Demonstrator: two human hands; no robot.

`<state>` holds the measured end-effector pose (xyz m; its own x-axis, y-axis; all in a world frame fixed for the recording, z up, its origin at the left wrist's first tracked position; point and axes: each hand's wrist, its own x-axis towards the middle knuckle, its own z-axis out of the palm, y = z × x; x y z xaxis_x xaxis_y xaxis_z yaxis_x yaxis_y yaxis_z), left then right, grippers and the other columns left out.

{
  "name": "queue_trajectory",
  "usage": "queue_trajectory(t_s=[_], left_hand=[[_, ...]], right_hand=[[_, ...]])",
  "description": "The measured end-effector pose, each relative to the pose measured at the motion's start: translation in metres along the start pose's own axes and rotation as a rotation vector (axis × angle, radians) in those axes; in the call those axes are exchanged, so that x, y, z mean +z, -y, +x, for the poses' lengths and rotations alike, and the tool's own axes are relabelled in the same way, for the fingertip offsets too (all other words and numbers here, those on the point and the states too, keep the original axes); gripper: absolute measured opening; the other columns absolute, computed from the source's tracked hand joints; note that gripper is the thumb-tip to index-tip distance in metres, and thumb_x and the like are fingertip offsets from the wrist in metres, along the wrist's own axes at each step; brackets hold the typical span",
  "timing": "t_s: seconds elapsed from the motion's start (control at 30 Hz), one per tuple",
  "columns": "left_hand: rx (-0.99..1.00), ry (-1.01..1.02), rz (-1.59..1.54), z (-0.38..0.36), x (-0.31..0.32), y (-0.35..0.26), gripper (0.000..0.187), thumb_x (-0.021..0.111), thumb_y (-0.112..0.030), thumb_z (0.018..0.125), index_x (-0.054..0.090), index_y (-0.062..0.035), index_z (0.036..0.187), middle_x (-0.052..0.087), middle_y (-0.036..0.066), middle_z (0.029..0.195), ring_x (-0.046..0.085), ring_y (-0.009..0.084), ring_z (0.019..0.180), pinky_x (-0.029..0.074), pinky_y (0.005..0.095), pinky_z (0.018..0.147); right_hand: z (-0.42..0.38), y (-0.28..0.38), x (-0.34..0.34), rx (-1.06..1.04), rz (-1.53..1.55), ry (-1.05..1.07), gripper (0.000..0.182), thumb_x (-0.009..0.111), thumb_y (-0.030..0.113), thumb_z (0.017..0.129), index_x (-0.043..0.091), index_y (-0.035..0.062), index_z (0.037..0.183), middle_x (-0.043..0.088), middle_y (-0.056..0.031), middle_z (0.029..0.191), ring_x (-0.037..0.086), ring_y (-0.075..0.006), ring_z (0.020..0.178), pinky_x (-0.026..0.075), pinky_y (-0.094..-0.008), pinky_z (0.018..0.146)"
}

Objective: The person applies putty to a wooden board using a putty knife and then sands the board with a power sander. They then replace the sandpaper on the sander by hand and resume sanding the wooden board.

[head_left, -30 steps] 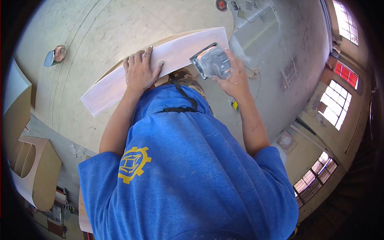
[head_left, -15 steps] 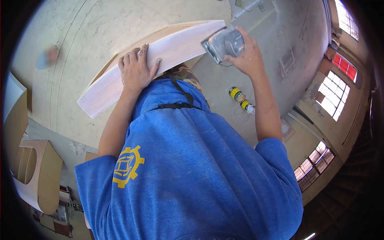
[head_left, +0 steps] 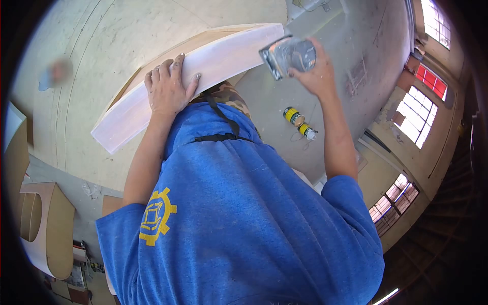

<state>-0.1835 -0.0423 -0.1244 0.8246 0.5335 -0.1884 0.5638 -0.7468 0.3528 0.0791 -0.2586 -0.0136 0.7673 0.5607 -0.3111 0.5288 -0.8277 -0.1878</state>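
Panel: long axis slants up rightward; left hand spread on it; right hand, grip around sander.

shirt with gear emblem, nothing legible

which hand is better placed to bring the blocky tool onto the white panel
Right hand, probably: it holds the blocky tool near one end of the white panel. The left hand rests on that panel, seemingly steadying it.
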Motion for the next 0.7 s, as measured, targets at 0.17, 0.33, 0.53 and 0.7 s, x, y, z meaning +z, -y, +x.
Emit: queue_trajectory(t_s=[0.17, 0.33, 0.53, 0.7], left_hand=[[-0.005, 0.004, -0.009, -0.002, 0.001, 0.000, 0.064, 0.055, -0.058, 0.086, 0.052, -0.0175, 0.135, 0.055, 0.010, 0.122, 0.051, 0.0275, 0.113, 0.031, 0.0459, 0.102], [0.011, -0.047, 0.011, -0.006, 0.004, 0.000, 0.065, 0.059, -0.056, 0.085, 0.050, -0.0183, 0.136, 0.056, 0.008, 0.121, 0.052, 0.0289, 0.108, 0.033, 0.0460, 0.100], [0.008, -0.043, -0.006, -0.004, 0.001, 0.000, 0.064, 0.059, -0.056, 0.085, 0.051, -0.0181, 0.136, 0.055, 0.008, 0.121, 0.052, 0.0286, 0.108, 0.033, 0.0445, 0.100], [0.003, -0.050, -0.022, -0.004, 0.002, 0.000, 0.063, 0.058, -0.056, 0.085, 0.053, -0.0165, 0.134, 0.056, 0.010, 0.120, 0.052, 0.0282, 0.110, 0.032, 0.0456, 0.102]], right_hand=[[-0.021, 0.017, -0.001, 0.031, -0.006, 0.060, 0.091, 0.085, 0.024, 0.058, 0.040, 0.0282, 0.137, 0.057, -0.0188, 0.115, 0.056, -0.0367, 0.109, 0.048, -0.0443, 0.093], [0.004, 0.020, -0.006, 0.031, -0.011, 0.020, 0.091, 0.085, 0.023, 0.058, 0.040, 0.0274, 0.137, 0.058, -0.0184, 0.115, 0.056, -0.0365, 0.109, 0.048, -0.0443, 0.093], [0.035, 0.030, -0.017, 0.036, -0.045, 0.051, 0.093, 0.085, 0.024, 0.057, 0.039, 0.0238, 0.138, 0.060, -0.0180, 0.113, 0.056, -0.0359, 0.109, 0.048, -0.0432, 0.093], [0.058, 0.028, -0.019, 0.080, 0.036, 0.022, 0.092, 0.086, 0.024, 0.056, 0.041, 0.0183, 0.137, 0.062, -0.0183, 0.113, 0.055, -0.0364, 0.113, 0.047, -0.0429, 0.094]])
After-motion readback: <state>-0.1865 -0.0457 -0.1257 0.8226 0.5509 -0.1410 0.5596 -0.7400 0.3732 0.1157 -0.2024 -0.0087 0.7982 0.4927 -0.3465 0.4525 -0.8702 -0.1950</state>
